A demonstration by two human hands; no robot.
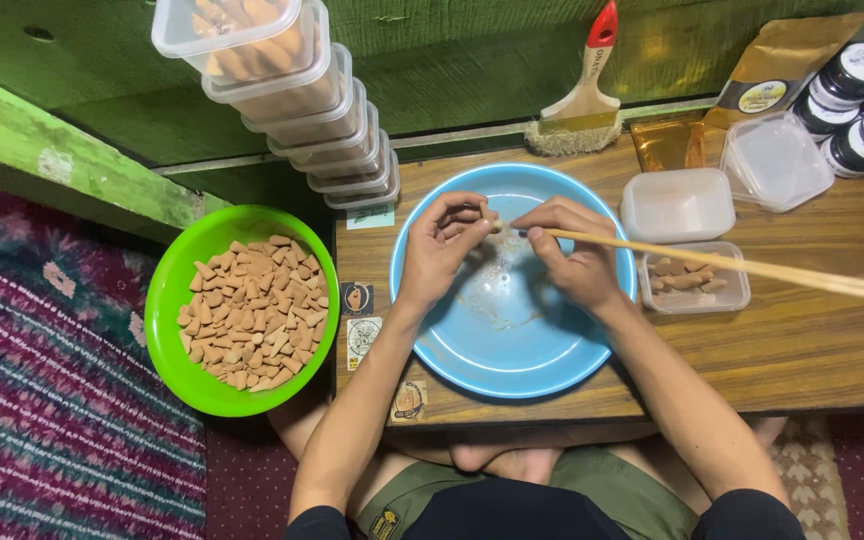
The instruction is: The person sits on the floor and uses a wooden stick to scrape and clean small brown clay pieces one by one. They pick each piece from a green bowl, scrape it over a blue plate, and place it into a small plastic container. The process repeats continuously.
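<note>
- At the far left I see a green bowl (174,300) heaped with small tan cone-shaped pieces (257,312); it hangs partly off the left edge of the low wooden table (812,340).
- Behind it, a leaning stack of clear lidded tubs (297,95) runs toward the far wall, the top one filled with the same tan pieces.
- My left hand (442,250) is over the blue bowl (512,360), fingers curled in narrow and pinching a small cone piece (493,222) at the fingertips.
- My right hand (577,262) sits just right of it, fingers closed around a long thin wooden stick (752,268) whose near tip meets the pinched piece between the two hands.
- The stick runs out to the right, passing over an open clear tub (732,292) holding a few tan pieces.
- Farther right and back I see a lidded tub (677,205), a loose lid (777,160), a brush (582,105), gold pouches (782,60) and dark jars (857,75).
</note>
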